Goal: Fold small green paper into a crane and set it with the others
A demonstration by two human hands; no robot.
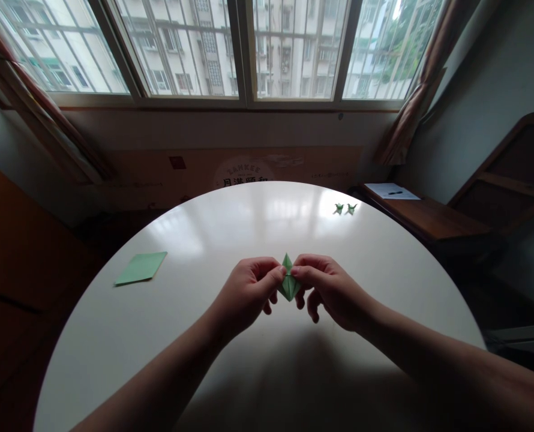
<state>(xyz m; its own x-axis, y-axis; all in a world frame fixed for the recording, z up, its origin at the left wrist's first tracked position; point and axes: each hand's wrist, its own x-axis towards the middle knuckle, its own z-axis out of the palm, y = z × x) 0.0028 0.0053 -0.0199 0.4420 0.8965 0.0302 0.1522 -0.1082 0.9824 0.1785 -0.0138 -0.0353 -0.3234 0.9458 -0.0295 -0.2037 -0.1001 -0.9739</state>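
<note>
A small green folded paper, diamond-shaped with a pointed top, is held up over the white round table. My left hand pinches its left edge between thumb and fingers. On the right edge, my right hand pinches it the same way, its lower fingers curled loosely beneath. Both thumbs face me, close together near the paper's middle. The fingertips behind the paper are hidden.
Green paper sheets lie at the table's left. Two small green folded figures stand near its far right edge. Beyond, a wooden side table bears a white paper with a pen. Barred windows and curtains are behind.
</note>
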